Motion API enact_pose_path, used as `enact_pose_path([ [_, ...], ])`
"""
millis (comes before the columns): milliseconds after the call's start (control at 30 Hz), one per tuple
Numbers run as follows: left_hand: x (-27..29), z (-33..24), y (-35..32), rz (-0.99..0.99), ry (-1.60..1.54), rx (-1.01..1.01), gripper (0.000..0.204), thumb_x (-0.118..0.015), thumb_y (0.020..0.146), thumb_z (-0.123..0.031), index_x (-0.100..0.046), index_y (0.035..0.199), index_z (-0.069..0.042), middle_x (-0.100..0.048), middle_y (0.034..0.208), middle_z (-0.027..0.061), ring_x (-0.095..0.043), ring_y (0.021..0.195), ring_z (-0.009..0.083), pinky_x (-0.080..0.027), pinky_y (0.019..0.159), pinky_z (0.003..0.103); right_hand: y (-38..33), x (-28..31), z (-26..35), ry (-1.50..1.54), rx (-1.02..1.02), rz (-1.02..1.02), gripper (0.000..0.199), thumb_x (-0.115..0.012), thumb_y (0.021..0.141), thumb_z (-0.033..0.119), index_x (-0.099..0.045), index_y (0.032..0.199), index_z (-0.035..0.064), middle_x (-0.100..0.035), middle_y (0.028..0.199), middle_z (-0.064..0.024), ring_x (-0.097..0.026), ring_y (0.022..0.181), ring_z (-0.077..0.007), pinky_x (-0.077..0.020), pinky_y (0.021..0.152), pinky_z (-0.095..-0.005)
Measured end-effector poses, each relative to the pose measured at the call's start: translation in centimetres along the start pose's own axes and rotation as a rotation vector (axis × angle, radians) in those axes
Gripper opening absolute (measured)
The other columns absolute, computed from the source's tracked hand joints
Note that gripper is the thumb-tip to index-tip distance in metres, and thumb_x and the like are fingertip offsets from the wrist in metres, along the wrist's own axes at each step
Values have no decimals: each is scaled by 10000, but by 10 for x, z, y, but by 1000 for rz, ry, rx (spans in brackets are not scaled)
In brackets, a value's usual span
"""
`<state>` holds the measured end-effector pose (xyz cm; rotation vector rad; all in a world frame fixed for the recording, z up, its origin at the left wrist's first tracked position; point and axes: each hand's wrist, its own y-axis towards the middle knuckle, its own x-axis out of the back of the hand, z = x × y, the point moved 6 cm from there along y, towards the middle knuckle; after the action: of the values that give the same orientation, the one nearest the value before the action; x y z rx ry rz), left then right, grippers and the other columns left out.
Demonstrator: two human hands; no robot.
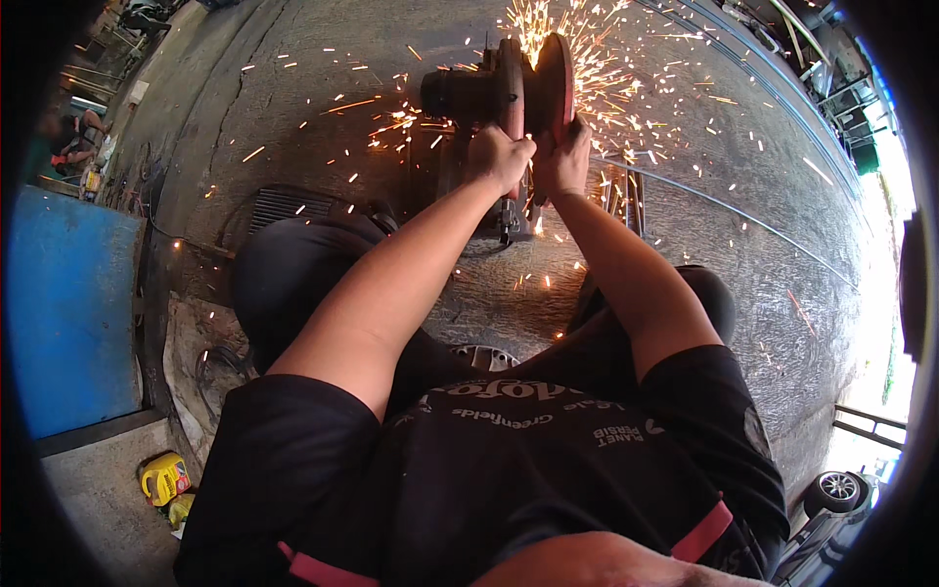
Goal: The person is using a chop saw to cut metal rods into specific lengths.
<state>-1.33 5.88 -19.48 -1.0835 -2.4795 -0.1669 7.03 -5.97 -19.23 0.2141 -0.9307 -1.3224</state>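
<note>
A red chop saw point(509, 88) with a dark motor housing stands on the concrete floor ahead of me, throwing orange sparks point(577, 59) outward. My left hand point(499, 157) and my right hand point(562, 161) are both closed around its handle, side by side, arms stretched forward. The cutting disc sits under a red guard point(553, 78). What lies under the blade is hidden by my hands and the saw. Thin metal rods point(626, 201) lie beside the saw's base on the right.
A blue panel point(68, 303) stands at the left. A yellow jug point(164, 477) sits on the floor at lower left. Long metal bars point(763, 88) run along the upper right. A car wheel point(836, 489) shows at lower right. A person point(73, 137) crouches far left.
</note>
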Motion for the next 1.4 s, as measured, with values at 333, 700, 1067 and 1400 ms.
enact_pose_path([
  [333,4,-5,-1,-77,79,-84,282,-603,716,-246,-612,552,-16,-599,506,79,-617,466,172,-491,479,317,-1,-5,-7,21,7,19,413,-577,832,130,-377,1168,-2,-471,991,-238,-487,936,-426,-405,807,-484],
  [700,0,3,2,-68,-22,-72,349,-658,642,-286,-607,602,57,-606,585,234,-648,593,348,-513,585,415,-2,0,1,23,52,16,416,-551,813,86,-372,1175,-13,-477,977,-242,-486,902,-422,-404,782,-489],
  [1067,5,-3,-5,-33,29,-36,368,-660,660,-296,-608,651,68,-610,627,251,-653,653,364,-512,614,421,-4,-7,-8,22,13,56,523,-575,815,95,-330,1259,-32,-469,1019,-252,-485,941,-431,-407,818,-484],
  [1400,8,-7,-8,-83,4,-104,271,-618,670,-246,-605,562,3,-603,511,109,-611,445,187,-490,451,329,-7,-7,-10,30,48,49,550,-560,829,97,-302,1291,-56,-454,1064,-282,-484,961,-454,-416,836,-486],
])
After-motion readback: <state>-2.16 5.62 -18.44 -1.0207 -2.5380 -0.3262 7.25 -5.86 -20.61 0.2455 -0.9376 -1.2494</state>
